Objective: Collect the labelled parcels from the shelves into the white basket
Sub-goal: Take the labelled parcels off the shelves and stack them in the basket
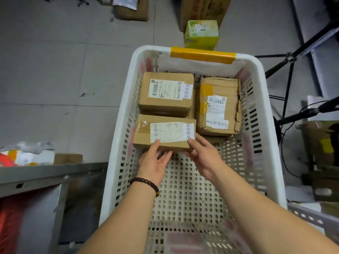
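A white perforated basket (pixel 256 125) with a yellow-taped far rim stands on the floor and holds three labelled cardboard parcels. The far-left parcel (pixel 166 92) and the crumpled far-right parcel (pixel 218 105) lie flat. The nearest parcel (pixel 163 132) sits in front of the far-left one. My left hand (pixel 153 163), with a dark bead bracelet on its wrist, touches that parcel's near side with straight fingers and its thumb on the top edge. My right hand (pixel 203 154) touches the parcel's near right corner with its fingers extended.
A green carton (pixel 201 33) and brown boxes (pixel 132 10) stand on the grey floor beyond the basket. A metal shelf (pixel 36 176) with packages is at the left. Black tripod legs (pixel 286 70) and cables are at the right, with more boxes behind.
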